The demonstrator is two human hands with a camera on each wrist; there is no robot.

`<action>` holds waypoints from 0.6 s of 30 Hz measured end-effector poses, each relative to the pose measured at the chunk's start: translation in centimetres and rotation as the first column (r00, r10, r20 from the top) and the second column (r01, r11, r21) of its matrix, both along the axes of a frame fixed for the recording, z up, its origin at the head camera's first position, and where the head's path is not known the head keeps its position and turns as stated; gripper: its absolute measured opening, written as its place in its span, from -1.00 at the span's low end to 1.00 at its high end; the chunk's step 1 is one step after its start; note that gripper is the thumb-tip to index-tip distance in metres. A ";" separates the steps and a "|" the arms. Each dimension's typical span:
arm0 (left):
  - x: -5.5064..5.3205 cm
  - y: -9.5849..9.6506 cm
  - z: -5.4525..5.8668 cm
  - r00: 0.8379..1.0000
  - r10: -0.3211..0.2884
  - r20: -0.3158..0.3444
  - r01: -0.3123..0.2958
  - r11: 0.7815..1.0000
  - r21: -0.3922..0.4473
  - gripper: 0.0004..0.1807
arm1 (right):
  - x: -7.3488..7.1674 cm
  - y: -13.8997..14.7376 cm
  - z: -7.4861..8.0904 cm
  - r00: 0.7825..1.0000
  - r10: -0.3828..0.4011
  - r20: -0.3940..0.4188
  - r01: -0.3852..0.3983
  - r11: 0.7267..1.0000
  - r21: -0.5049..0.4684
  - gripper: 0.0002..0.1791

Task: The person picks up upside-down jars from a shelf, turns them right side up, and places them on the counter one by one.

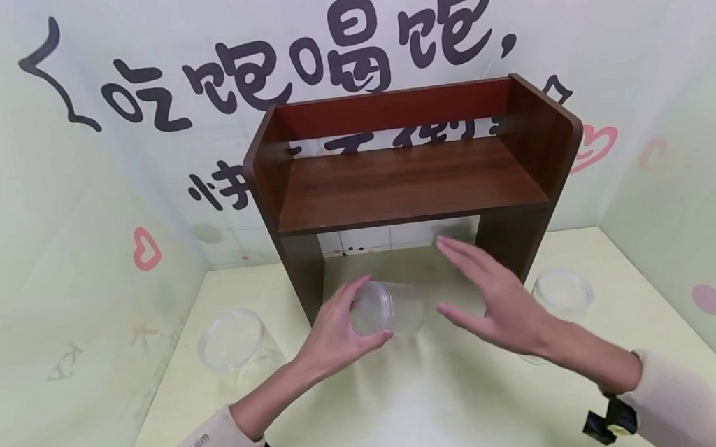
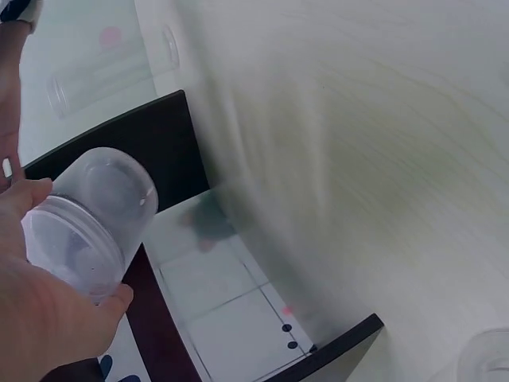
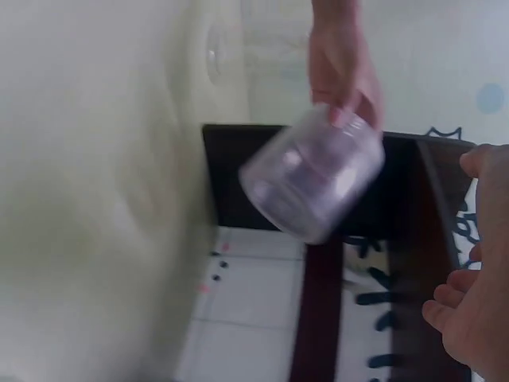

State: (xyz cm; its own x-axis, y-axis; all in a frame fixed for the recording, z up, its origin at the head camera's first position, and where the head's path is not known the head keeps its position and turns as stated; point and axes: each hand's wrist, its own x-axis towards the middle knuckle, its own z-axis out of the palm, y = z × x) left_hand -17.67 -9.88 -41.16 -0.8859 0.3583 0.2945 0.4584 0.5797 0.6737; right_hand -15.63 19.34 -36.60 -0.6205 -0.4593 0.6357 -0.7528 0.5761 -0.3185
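A clear plastic jar (image 1: 405, 309) lies on its side in the air, in front of the dark wooden shelf (image 1: 411, 181). My left hand (image 1: 339, 327) grips it round its lidded end, thumb below and fingers above. In the left wrist view the jar's ridged lid (image 2: 75, 243) rests in the palm. To the right of the jar, my right hand (image 1: 506, 303) is spread with thumb and fingers apart, touching nothing. The right wrist view shows the jar (image 3: 314, 171) blurred, with the right hand (image 3: 485, 278) at the frame's edge.
A clear jar (image 1: 231, 342) stands on the pale table (image 1: 405, 423) to the left of the shelf. Another clear jar (image 1: 562, 295) stands to the right, partly behind the right forearm. The shelf's side panels flank its open lower space. Lettered fabric (image 1: 129, 45) hangs behind.
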 end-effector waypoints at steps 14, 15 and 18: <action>-0.9 -0.5 -0.8 0.999 -0.026 -0.034 0.020 0.987 -0.161 0.02 | -2.0 4.0 8.4 0.940 -0.030 -0.339 0.088 0.983 0.158 -0.04; -0.9 -0.6 -0.8 0.999 -0.029 -0.037 0.022 0.984 -0.177 0.01 | -2.2 4.3 8.9 0.936 -0.039 -0.350 0.100 0.982 0.159 -0.04; -1.0 -0.7 -1.1 0.999 -0.038 -0.038 0.029 0.975 -0.221 0.00 | -3.0 5.4 10.6 0.921 -0.083 -0.382 0.154 0.975 0.160 -0.02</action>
